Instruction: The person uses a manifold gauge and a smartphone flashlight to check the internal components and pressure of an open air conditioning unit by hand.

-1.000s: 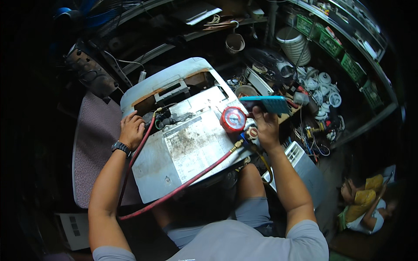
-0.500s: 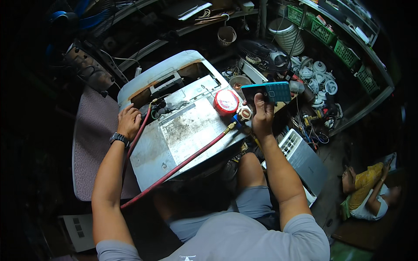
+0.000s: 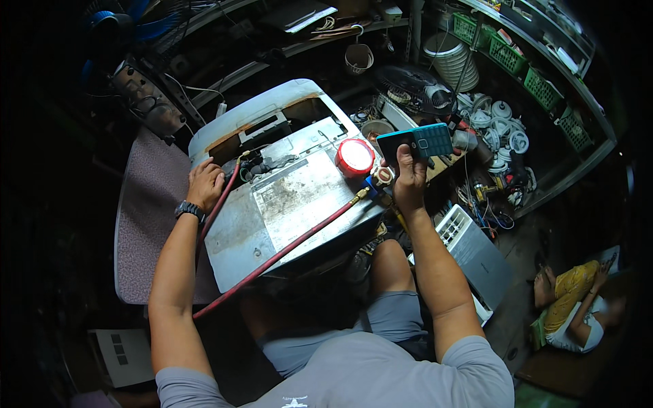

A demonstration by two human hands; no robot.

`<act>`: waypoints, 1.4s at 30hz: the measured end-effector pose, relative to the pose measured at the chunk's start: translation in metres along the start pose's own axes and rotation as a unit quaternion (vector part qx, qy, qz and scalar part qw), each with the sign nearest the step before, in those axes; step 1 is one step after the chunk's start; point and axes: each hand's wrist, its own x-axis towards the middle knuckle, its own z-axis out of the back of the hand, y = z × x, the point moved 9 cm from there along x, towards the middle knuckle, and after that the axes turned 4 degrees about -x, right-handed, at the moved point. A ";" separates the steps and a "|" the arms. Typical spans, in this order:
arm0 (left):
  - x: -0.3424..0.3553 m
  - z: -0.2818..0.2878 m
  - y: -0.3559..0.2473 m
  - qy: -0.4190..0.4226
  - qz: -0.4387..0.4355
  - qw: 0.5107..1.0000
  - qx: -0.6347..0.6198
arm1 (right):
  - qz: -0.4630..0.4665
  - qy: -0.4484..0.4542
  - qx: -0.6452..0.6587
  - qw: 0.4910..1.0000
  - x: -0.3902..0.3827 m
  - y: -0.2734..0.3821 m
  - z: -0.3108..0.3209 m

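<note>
Brightly teal keypad phone (image 3: 427, 139), dark screen, held in right hand (image 3: 409, 182)

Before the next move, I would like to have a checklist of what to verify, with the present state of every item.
1. Black-and-turquoise keypad phone held in the right hand: ok.
2. Left hand on the edge of the whitish metal casing: ok.
3. Round red-rimmed gauge readable: not ok, glare whitens its face.
4. Red rubber hose joined to the brass fitting near the gauge: ok.
5. Hose clear of the left hand: cannot tell, they look very close.
</note>
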 end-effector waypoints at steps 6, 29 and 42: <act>0.000 0.000 -0.004 -0.003 0.002 1.000 -0.002 | -0.006 0.013 -0.010 1.000 -0.003 0.006 -0.002; 0.000 0.000 0.000 -0.006 0.003 1.000 -0.005 | 0.043 0.002 -0.032 0.999 -0.005 0.035 -0.013; -0.001 0.004 -0.006 -0.007 0.001 1.000 0.003 | 0.074 0.038 -0.029 0.996 -0.009 0.040 -0.019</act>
